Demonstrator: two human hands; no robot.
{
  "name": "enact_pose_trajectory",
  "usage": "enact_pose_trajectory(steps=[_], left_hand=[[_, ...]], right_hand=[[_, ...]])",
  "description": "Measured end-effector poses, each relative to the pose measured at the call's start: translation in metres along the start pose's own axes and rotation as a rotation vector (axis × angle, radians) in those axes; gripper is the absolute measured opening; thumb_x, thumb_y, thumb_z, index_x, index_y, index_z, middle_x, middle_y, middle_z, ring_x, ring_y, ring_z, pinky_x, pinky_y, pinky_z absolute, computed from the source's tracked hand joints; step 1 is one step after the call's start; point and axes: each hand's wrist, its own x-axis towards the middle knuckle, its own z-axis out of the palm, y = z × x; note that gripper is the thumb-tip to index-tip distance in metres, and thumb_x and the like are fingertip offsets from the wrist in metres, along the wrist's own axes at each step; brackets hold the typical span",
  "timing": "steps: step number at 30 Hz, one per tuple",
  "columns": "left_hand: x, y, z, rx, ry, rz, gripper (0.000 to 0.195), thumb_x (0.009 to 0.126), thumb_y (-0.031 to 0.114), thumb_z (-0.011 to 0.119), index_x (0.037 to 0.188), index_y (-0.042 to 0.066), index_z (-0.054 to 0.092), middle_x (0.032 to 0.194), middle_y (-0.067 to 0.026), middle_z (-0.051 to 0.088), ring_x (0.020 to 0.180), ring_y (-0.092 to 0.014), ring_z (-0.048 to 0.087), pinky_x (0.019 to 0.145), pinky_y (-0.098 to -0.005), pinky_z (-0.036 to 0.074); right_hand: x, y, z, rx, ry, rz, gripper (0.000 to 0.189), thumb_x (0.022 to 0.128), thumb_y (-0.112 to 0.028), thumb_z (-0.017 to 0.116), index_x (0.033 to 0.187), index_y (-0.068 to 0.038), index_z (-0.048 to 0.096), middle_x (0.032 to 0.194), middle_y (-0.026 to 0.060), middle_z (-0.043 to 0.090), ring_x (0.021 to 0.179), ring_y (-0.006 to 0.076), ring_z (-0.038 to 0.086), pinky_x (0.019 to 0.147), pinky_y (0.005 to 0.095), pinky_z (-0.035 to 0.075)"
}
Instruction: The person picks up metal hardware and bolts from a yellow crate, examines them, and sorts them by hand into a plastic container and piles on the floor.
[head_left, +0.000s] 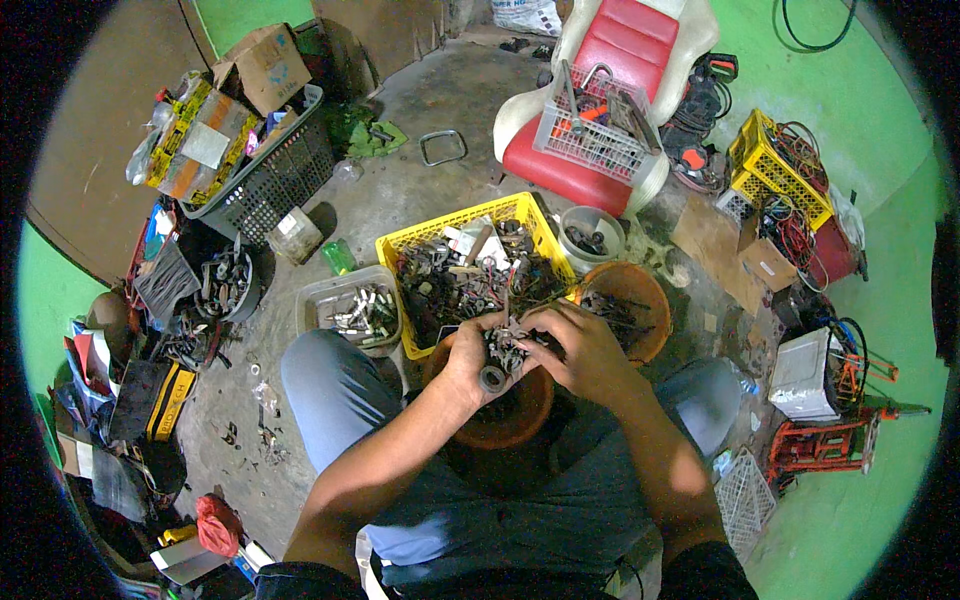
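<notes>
My left hand (466, 364) cups a heap of small metal parts (507, 346), among them a short round tube-like piece (492, 379). Over that heap bends my right hand (576, 341), its thumb and fingertips touching the parts. Whether it pinches one of them is hidden. Both hands are above an orange-brown round tub (499, 431) between my knees. Just beyond is a yellow plastic crate (465, 219) filled with mixed metal pieces, wires and scraps (457, 274).
Left of the crate, a clear plastic container (311, 307) holds white cylindrical pieces. To its right are a white bucket (611, 251) and an orange tub (656, 300) with dark parts. A red-and-white seat (577, 176) bears a tool basket (600, 154). A grey basket (289, 176) stands far left.
</notes>
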Motion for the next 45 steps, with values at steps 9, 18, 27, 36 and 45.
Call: enact_pose_trajectory(steps=[9, 18, 27, 36, 45], left_hand=[[0.005, 0.0, -0.007, 0.008, -0.066, 0.016, 0.034, 0.099, 0.019, 0.031, 0.106, 0.001, 0.059, 0.096, -0.0144, 0.067, 0.088, -0.026, 0.067, 0.087, -0.0469, 0.058], [-0.002, 0.004, 0.005, -0.007, -0.007, 0.011, 0.03, 0.098, 0.019, 0.032, 0.097, 0.002, 0.057, 0.094, -0.016, 0.067, 0.088, -0.029, 0.067, 0.09, -0.0499, 0.056], [0.003, 0.009, 0.001, -0.131, -0.201, -0.006, 0.047, 0.098, 0.019, 0.03, 0.133, -0.007, 0.046, 0.127, -0.0289, 0.056, 0.121, -0.047, 0.055, 0.108, -0.0578, 0.043], [0.011, 0.021, -0.007, -0.225, -0.086, 0.069, 0.046, 0.097, 0.02, 0.029, 0.125, -0.009, 0.051, 0.122, -0.0271, 0.057, 0.12, -0.049, 0.053, 0.107, -0.0593, 0.043], [0.004, 0.036, 0.003, -0.24, -0.089, 0.099, 0.045, 0.096, 0.016, 0.028, 0.127, -0.009, 0.05, 0.124, -0.0281, 0.056, 0.12, -0.049, 0.052, 0.106, -0.0602, 0.044]], right_hand=[[0.002, -0.006, 0.002, 0.12, 0.143, 0.023, 0.02, 0.083, -0.007, 0.072, 0.102, -0.004, 0.066, 0.1, 0.0109, 0.064, 0.091, 0.027, 0.064, 0.078, 0.0355, 0.052], [0.002, -0.004, -0.005, 0.24, 0.193, 0.084, 0.02, 0.082, -0.005, 0.071, 0.1, -0.005, 0.063, 0.101, 0.0124, 0.062, 0.095, 0.03, 0.063, 0.083, 0.0373, 0.052], [-0.004, 0.0, -0.026, 0.35, 0.487, 0.277, 0.016, 0.087, -0.002, 0.07, 0.102, -0.001, 0.064, 0.098, 0.0086, 0.07, 0.088, 0.0154, 0.067, 0.08, 0.0289, 0.052], [-0.011, 0.026, -0.051, 0.067, 0.42, 0.388, 0.018, 0.086, -0.017, 0.073, 0.098, -0.005, 0.066, 0.093, 0.0126, 0.071, 0.084, 0.0242, 0.07, 0.076, 0.0358, 0.054], [-0.012, 0.015, -0.016, 0.16, -0.06, 0.177, 0.012, 0.084, -0.008, 0.071, 0.092, -0.002, 0.065, 0.085, 0.0118, 0.069, 0.079, 0.0256, 0.067, 0.074, 0.0361, 0.052]])
